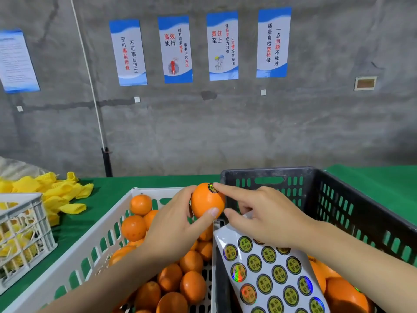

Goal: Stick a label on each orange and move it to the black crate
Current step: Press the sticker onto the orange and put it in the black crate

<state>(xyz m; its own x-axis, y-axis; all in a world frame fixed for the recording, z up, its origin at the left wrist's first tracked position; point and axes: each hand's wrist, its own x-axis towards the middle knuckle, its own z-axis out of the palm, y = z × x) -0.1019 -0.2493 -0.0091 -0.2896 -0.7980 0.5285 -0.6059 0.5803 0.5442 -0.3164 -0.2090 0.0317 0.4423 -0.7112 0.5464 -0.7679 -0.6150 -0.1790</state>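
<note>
My left hand (173,224) grips an orange (206,201) above the white crate (94,245), which holds several unlabelled oranges (171,276). A round gold label (212,188) sits on top of the held orange, and the index finger of my right hand (264,213) presses on it. The other fingers of my right hand pinch the top of a white label sheet (270,274) with several round stickers, which hangs over the black crate (338,199). A few oranges (338,292) lie in the black crate at the bottom right.
A pile of yellow foam nets (56,195) lies on the green table (112,184) at the left. A small grey crate (22,236) with more nets stands at the left edge. A concrete wall with posters (176,49) rises behind the table.
</note>
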